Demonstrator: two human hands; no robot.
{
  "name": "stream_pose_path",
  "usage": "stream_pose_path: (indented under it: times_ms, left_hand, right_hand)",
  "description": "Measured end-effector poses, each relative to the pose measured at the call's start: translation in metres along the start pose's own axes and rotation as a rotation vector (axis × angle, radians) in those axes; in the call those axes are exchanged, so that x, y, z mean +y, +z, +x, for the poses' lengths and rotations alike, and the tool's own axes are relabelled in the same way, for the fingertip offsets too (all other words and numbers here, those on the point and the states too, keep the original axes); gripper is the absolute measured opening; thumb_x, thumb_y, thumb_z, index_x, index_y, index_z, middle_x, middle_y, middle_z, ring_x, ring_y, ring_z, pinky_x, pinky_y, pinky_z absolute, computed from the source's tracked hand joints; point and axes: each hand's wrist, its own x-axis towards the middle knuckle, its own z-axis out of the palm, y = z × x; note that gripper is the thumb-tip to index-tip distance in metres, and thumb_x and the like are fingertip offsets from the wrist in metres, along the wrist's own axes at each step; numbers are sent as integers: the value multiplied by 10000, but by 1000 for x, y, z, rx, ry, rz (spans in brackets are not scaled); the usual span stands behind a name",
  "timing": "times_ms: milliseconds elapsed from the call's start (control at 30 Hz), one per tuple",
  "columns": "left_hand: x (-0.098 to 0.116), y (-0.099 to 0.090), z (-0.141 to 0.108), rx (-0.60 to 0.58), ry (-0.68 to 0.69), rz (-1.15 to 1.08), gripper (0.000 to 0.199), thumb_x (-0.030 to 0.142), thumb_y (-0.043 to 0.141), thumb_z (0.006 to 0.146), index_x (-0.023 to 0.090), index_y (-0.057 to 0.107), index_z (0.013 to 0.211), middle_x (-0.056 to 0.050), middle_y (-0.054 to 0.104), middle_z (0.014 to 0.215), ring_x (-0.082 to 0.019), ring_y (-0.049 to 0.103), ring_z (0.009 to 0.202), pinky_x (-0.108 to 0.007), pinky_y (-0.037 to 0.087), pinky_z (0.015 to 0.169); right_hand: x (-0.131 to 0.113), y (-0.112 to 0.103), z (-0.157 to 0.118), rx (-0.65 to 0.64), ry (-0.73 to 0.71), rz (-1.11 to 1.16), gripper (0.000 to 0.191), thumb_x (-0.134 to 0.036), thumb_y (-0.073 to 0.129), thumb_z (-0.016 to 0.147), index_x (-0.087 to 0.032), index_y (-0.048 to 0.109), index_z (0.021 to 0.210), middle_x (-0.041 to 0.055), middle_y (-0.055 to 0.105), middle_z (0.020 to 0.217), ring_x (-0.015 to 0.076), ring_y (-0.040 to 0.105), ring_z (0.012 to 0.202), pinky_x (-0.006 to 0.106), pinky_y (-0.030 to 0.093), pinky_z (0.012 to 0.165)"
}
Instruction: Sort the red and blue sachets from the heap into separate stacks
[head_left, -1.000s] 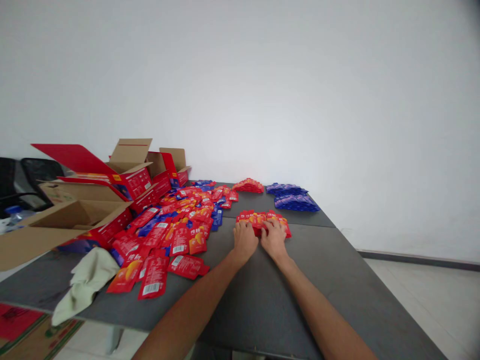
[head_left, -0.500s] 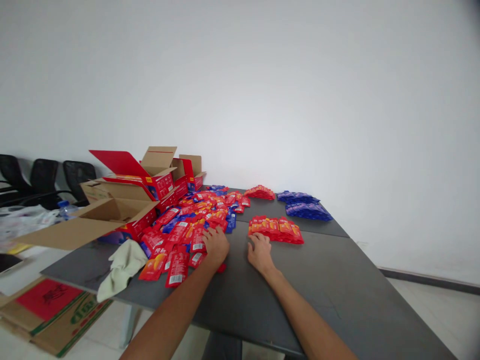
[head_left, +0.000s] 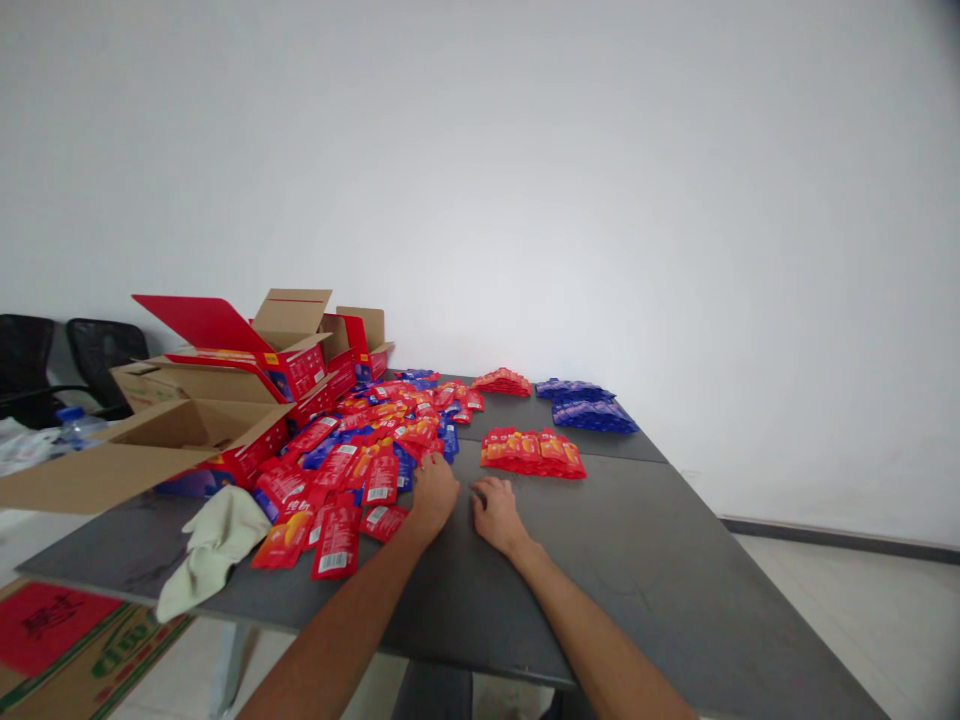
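My left hand (head_left: pixel 435 497) is at the right edge of a loose pile of red and blue packets (head_left: pixel 379 480). Its fingers point forward, slightly bent, with the tips beside the red packets; nothing shows in its grasp. To its right, my right hand (head_left: pixel 496 508) rests on the dark table (head_left: pixel 600 560), fingers loosely curled and apart, holding nothing visible. Just beyond it lies a neat row of overlapping red packets (head_left: pixel 532 453). The undersides of both hands are hidden.
Farther back are another red packet stack (head_left: pixel 502 382) and blue packet stacks (head_left: pixel 594 414). Open red cartons (head_left: pixel 296 370) line the left side, with an open carton (head_left: pixel 251 425) nearest. A pale cloth (head_left: pixel 217 545) hangs over the front left edge. A printed cardboard box (head_left: pixel 112 650) is below.
The view has turned slightly right, so the scene shifts left. My left hand has moved right, off the red packets to the pile's edge. My right hand has drawn slightly back from the red row.
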Motion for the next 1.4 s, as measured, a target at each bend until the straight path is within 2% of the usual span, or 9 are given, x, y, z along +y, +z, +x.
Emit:
stream_pose_path:
  times_ms: [167, 367, 467, 633, 833, 1000, 1100, 1233, 1400]
  left_hand:
    - [5, -6, 4, -54, -27, -313, 300, 39, 531, 729, 118, 562, 1017, -157, 639, 1078, -236, 601, 1054, -306, 441, 884]
    - [13, 3, -1, -8, -76, -778, 348, 64, 537, 692, 161, 574, 1025, -70, 665, 1012, -179, 613, 942, -272, 450, 817]
    - [15, 12, 2, -42, -61, -951, 105, 202, 586, 742, 167, 587, 840, -4, 618, 785, -146, 566, 717, -239, 419, 649]
    - [24, 26, 9, -42, -11, -1111, 302, 396, 633, 749, 176, 491, 598, 54, 463, 567, -91, 412, 538, -213, 295, 518]
    - [42, 37, 13, -135, -92, -1325, 337, 476, 647, 752, 177, 512, 673, 48, 503, 588, -91, 434, 510, -216, 328, 503]
    - [59, 30, 9, -1, -43, -1046, 388, 478, 659, 768, 169, 564, 983, -49, 649, 914, -159, 613, 784, -281, 470, 719]
    - [70, 24, -1, 60, -46, -851, 482, 469, 717, 713, 166, 535, 1040, -103, 644, 1056, -198, 630, 908, -332, 480, 820]
    - [80, 18, -11, -97, 71, -907, 298, 448, 636, 793, 188, 568, 920, -60, 684, 902, -185, 654, 828, -304, 483, 784]
    - [80, 22, -1, -94, 83, -1036, 217, 308, 428, 880, 198, 582, 774, -9, 657, 763, -154, 612, 733, -253, 446, 676]
  right_hand:
    - [-9, 1, 4, 11, -30, 185, 260, -252, 497, 919, -184, 707, 1056, 100, 698, 1082, 215, 596, 1020, 330, 392, 939]
    - [-7, 2, 12, 26, 159, 610, 362, -471, 513, 906, -175, 642, 1070, 17, 667, 737, 157, 573, 627, 249, 428, 590]
    - [1, 0, 13, 46, 214, 697, 379, -533, 571, 852, -165, 639, 917, -16, 590, 627, 129, 490, 531, 226, 372, 498]
    - [12, -15, 8, 64, 205, 761, 386, -558, 617, 818, -173, 629, 825, -17, 589, 649, 118, 492, 555, 221, 388, 513]
    - [18, -35, -4, -93, 158, 817, 429, -588, 559, 864, -167, 640, 863, 0, 614, 694, 113, 506, 561, 210, 409, 492]
    - [24, -40, -4, -25, 216, 800, 378, -548, 510, 902, -187, 609, 953, 8, 637, 755, 134, 560, 559, 231, 468, 474]
    - [24, -44, 1, 135, 188, 674, 285, -436, 452, 943, -200, 604, 990, 18, 661, 823, 153, 597, 635, 259, 508, 566]
    - [21, -51, 3, 216, 9, 487, 217, -240, 459, 910, -202, 622, 1049, 52, 687, 994, 184, 627, 909, 311, 509, 845]
    - [26, -56, -2, 201, -82, 304, 575, -205, 579, 830, -204, 496, 1399, 127, 539, 1344, 233, 512, 1233, 382, 420, 1065]
